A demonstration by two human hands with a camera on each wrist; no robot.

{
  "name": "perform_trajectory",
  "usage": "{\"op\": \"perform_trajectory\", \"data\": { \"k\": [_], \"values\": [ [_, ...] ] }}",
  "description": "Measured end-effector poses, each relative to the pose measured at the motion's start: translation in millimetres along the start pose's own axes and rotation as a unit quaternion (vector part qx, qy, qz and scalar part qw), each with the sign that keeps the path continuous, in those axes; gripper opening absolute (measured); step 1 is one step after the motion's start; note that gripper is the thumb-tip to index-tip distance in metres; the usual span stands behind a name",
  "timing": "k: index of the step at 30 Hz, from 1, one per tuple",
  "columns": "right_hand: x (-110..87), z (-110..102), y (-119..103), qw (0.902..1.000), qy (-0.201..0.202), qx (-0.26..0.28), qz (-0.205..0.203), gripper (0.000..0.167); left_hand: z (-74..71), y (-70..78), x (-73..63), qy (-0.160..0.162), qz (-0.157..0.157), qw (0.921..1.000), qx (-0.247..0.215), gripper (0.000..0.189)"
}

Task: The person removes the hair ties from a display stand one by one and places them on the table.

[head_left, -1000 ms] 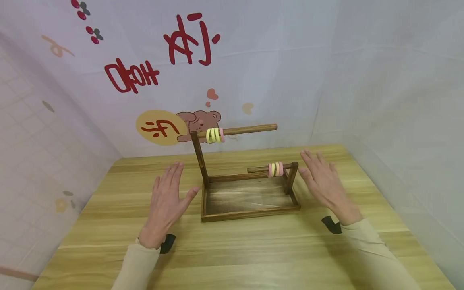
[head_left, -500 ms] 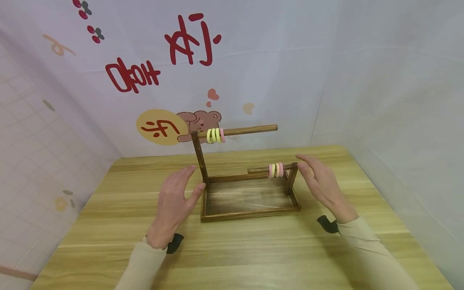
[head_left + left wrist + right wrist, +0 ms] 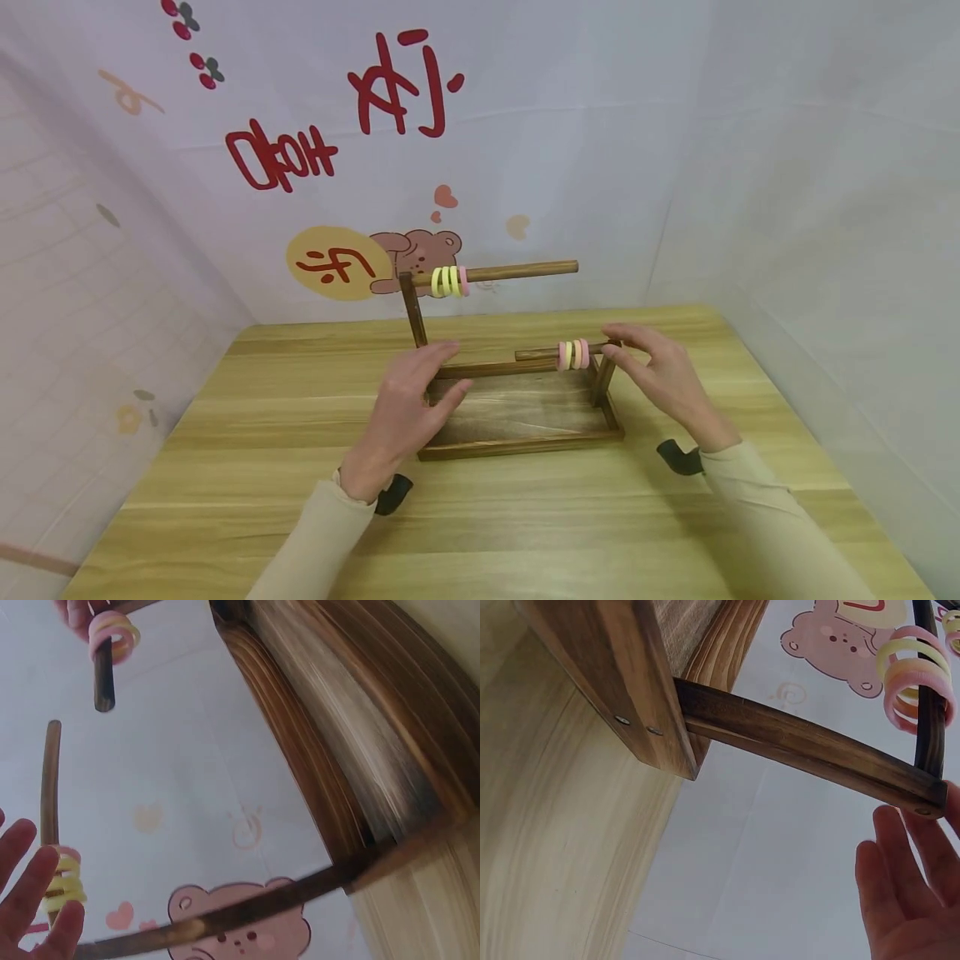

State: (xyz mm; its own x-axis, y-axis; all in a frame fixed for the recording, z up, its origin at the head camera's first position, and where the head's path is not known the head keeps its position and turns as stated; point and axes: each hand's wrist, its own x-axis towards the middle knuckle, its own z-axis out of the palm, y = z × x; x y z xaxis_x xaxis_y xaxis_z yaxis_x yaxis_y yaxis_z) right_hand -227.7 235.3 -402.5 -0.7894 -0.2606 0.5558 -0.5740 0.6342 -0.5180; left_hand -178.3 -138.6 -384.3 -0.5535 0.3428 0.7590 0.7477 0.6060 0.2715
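A brown wooden rack (image 3: 525,446) stands on the table, with a tall post at left and a short post (image 3: 810,746) at right. Yellow and pink hair ties (image 3: 453,282) hang on its upper rod (image 3: 525,271). More ties in pink, yellow and orange (image 3: 919,679) circle the lower rod (image 3: 534,355), close to the short post. My left hand (image 3: 405,408) hovers before the tall post, fingers spread and holding nothing. At the top of the short post is my right hand (image 3: 663,379), thumb and fingers apart, fingertips right at the post's end.
The wood-grain table (image 3: 495,533) runs back to a pale curtain (image 3: 600,167) printed with red characters and a pink bear (image 3: 423,254). Curtains also flank both sides. A black strap end (image 3: 678,458) hangs by each wrist.
My left hand has moved right, from beside the rack to in front of its tall post. My right hand has shifted left onto the short post's top. The hair ties keep their places.
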Motion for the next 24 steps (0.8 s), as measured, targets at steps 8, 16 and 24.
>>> {"op": "perform_trajectory", "data": {
  "k": [8,16,24],
  "values": [
    [4.1,-2.1,-0.3,0.9999,-0.005,-0.002,-0.011,0.026,19.8,13.6,23.4,-0.075,-0.001,0.9945,-0.073,0.057],
    [5.6,-3.6,1.5,0.9994,-0.003,0.002,-0.035,0.024,49.1,17.7,45.3,-0.129,-0.006,0.9837,-0.125,0.057],
    [5.0,-4.2,3.9,0.9993,-0.009,0.013,-0.033,0.022,74.0,19.8,60.4,-0.173,-0.029,0.9741,-0.143,0.057]
  ]
}}
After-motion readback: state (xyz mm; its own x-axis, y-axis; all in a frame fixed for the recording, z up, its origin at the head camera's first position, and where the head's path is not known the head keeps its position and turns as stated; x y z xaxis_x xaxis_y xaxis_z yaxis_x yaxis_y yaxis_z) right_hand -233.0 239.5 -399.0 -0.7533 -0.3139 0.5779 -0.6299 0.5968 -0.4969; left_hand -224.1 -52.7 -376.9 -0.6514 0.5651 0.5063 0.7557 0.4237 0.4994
